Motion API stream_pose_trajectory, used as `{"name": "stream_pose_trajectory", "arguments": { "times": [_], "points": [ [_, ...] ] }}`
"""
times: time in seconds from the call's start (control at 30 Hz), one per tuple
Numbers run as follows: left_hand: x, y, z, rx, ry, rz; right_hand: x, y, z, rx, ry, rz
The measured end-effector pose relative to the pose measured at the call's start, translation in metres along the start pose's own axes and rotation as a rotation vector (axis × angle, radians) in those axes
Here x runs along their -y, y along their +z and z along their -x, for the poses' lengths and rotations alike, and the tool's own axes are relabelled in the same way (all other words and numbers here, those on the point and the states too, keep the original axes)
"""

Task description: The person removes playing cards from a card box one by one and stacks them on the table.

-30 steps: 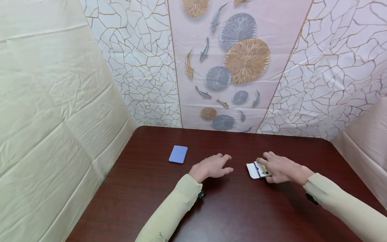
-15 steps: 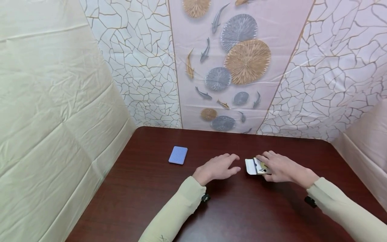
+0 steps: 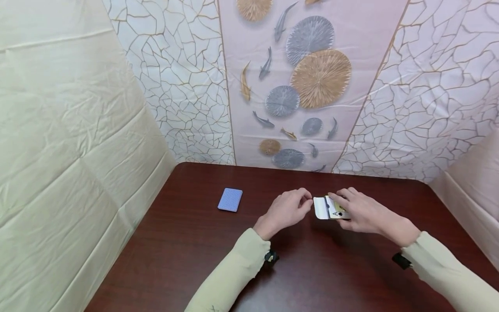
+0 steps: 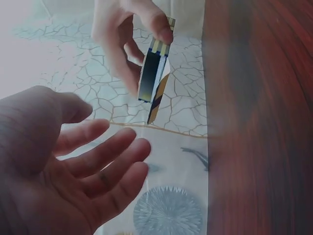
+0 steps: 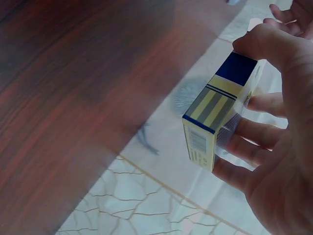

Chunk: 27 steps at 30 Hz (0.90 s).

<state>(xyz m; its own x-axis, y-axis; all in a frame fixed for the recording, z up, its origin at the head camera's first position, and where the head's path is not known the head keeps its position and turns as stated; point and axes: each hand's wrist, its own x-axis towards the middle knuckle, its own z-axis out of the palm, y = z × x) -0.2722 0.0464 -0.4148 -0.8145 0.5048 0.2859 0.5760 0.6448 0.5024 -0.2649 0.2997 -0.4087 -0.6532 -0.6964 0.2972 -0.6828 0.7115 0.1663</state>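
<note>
My right hand (image 3: 366, 214) grips a playing card box (image 3: 334, 210) between thumb and fingers, raised above the table. An ace of spades design shows on its face. The white lid flap (image 3: 321, 208) is folded out toward my left hand (image 3: 286, 209). In the left wrist view the box's mouth (image 4: 150, 73) is dark inside. My left hand holds nothing, its relaxed fingers close to the flap. The right wrist view shows the striped box bottom (image 5: 210, 107) with a barcode end. A deck of blue-backed cards (image 3: 230, 199) lies face down at the left of the table.
The dark red wooden table (image 3: 187, 251) ends at a patterned cloth backdrop (image 3: 195, 86). A pale cloth (image 3: 70, 151) hangs along its left side, and another cloth (image 3: 468, 182) borders the right.
My right hand has lifted the card box slightly and moved it a little left. My left hand has moved right and away, up to the flap. The blue deck has stayed put.
</note>
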Motion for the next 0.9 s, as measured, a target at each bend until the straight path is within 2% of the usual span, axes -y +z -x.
{"name": "stream_pose_trajectory", "arguments": {
  "times": [0.1,0.27,0.5,0.67,0.9],
  "points": [
    [-0.003,0.000,-0.001,-0.048,-0.004,0.031,0.004,-0.006,-0.003,-0.025,-0.008,-0.003],
    [-0.005,0.001,-0.002,-0.068,-0.016,0.094,0.010,-0.012,-0.007,-0.058,-0.011,-0.002],
    [-0.005,0.002,-0.003,-0.116,-0.063,0.127,0.015,-0.016,-0.013,-0.069,0.000,-0.010],
    [-0.007,0.002,-0.004,-0.104,-0.088,0.137,0.016,-0.018,-0.015,-0.077,-0.003,-0.018],
    [-0.007,0.003,-0.008,-0.069,-0.158,0.093,0.018,-0.021,-0.018,-0.100,-0.014,-0.022]
  ]
}}
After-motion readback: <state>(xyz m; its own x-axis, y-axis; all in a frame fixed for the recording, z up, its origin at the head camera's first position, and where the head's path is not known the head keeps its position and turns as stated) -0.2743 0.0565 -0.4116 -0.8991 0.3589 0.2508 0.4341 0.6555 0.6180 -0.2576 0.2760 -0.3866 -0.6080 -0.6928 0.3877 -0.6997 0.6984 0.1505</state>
